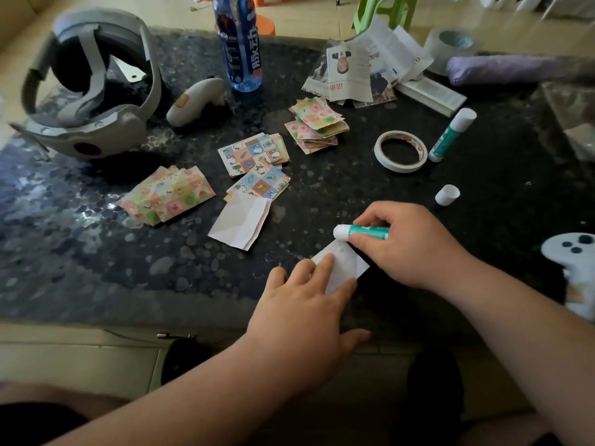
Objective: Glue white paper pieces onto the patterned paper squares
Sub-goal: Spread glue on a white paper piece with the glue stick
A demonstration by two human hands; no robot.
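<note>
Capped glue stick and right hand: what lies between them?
A loose white cap sits between the capped glue stick and the right hand, seen in the head view.

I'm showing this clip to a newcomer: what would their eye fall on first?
The two hands at the near edge of the dark table: the right hand grips an uncapped green glue stick close over a small white paper piece, which the left hand presses flat. Behind them lie fanned piles of patterned paper squares, and at far left a big grey headset.
</note>
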